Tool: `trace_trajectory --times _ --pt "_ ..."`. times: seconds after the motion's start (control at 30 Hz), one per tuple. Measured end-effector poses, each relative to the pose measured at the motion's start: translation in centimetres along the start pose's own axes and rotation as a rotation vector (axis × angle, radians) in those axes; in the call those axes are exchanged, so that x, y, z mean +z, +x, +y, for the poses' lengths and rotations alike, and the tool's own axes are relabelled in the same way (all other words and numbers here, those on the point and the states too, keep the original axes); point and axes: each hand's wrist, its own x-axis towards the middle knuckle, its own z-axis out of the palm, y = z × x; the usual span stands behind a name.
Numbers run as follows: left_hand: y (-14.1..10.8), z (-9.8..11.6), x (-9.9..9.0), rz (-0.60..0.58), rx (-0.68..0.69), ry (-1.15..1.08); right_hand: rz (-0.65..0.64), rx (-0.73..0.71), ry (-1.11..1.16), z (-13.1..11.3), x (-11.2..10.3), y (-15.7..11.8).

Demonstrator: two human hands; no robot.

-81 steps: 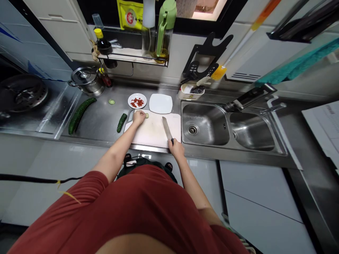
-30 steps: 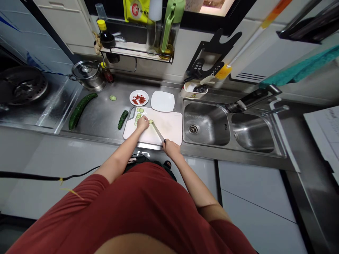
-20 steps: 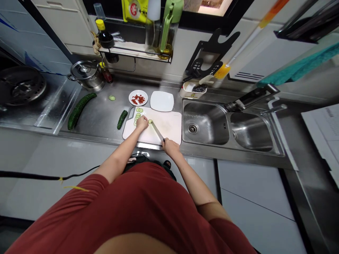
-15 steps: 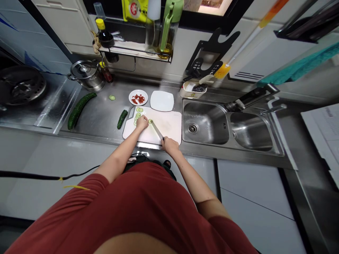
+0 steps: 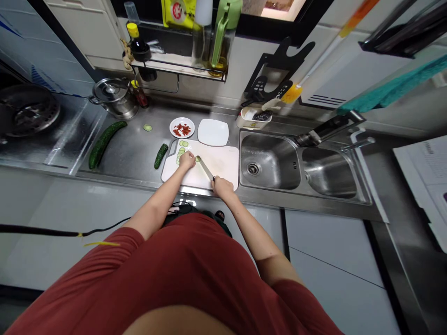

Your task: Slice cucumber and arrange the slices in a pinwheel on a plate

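1. Done: cucumber slices (image 5: 181, 151) lie on left of board (image 5: 221, 160).
2. Remaining, I reckon: short cucumber (image 5: 160, 156), long cucumber (image 5: 104, 146), unsliced on desk (image 5: 134, 151) left of board.
3. My right grip (image 5: 222, 187): clenched round knife (image 5: 206, 170), tip at another slice (image 5: 198, 158).
4. My left grip (image 5: 187, 160): over board; can't tell if holding anything.

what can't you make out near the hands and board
Head view: whether the left hand holds anything; its underside turned away.
Head view: handle of the knife, mostly covered by the right hand.
Head view: number of cucumber slices; too small, overlapping.
Head view: top of yellow packet, cut off by upper edge.
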Motion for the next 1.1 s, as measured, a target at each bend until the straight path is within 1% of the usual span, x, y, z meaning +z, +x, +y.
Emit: trace_trajectory --times 0.17,0.33,0.43,0.57,0.8,0.9,1.1 --pt "0.0 0.0 0.0 0.002 -0.003 -0.04 -0.012 0.011 -0.001 0.2 0.0 -0.5" --pt "0.0 0.0 0.0 -0.004 0.004 -0.07 -0.014 0.004 -0.004 1.2 0.6 -1.9" --pt "-0.1 0.0 0.0 -0.002 0.002 -0.062 -0.015 0.007 -0.006 1.6 1.0 -2.3" --pt "-0.2 0.1 0.0 -0.002 -0.003 -0.041 -0.019 0.007 -0.008 1.4 1.1 -1.8" --pt "-0.3 0.2 -0.2 0.011 0.009 -0.005 -0.01 -0.005 -0.002 0.4 0.5 -0.3" --pt "-0.4 0.2 -0.2 0.017 0.027 -0.004 -0.005 -0.001 -0.002 0.2 0.4 0.0" --pt "-0.4 0.2 -0.2 0.003 0.018 -0.045 -0.003 -0.014 0.01 0.3 0.3 0.1"
